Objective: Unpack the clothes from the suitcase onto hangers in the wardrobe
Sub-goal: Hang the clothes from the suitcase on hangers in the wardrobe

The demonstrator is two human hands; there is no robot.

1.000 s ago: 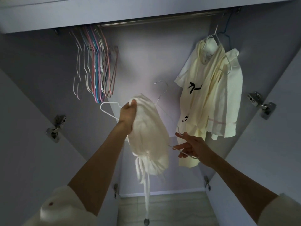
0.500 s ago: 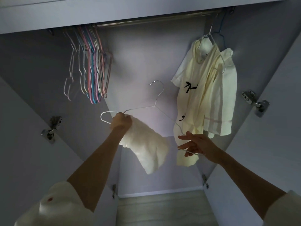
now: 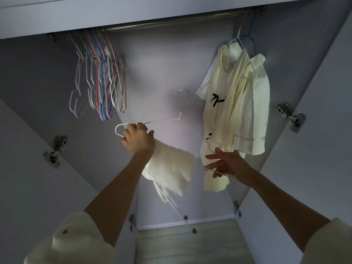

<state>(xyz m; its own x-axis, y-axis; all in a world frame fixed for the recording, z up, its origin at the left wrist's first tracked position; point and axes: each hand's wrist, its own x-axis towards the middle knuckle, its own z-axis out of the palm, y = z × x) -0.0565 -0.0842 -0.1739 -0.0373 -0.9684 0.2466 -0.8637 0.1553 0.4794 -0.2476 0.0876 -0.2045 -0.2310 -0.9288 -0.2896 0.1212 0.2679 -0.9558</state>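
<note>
Seen from above, looking into an open wardrobe (image 3: 171, 60) with smooth pale lilac panels. Held up in the middle: a thin white wire hanger (image 3: 167, 121) with a bare metal hook, tilted down to the right. Left hand (image 3: 138, 139) curled tight around the hanger's rounded left end, and bunched in the same fist a soft, crinkled white garment (image 3: 171, 168), hanging limp below the knuckles with thin drawstrings (image 3: 171, 201) trailing down, their small dark ends blurred. Hard to tell what kind of garment, or whether any of it is threaded onto the wire. Right hand (image 3: 226, 164) at the hanger's lower right end, fingers loosely spread, the wire pinched between thumb and fingers; exact contact hidden by the hand itself. Above, a round metal rail (image 3: 181, 17), partly cut off by the top panel. On its left, a tight cluster of empty wire hangers (image 3: 102, 82) in white, pink and blue. On its right, cream shirts (image 3: 238, 103) already hung, overlapping so their number is unclear, one with black markings. Metal door hinges (image 3: 290, 116) on both sides. Cream sleeves at the bottom corners, cut by the frame.
</note>
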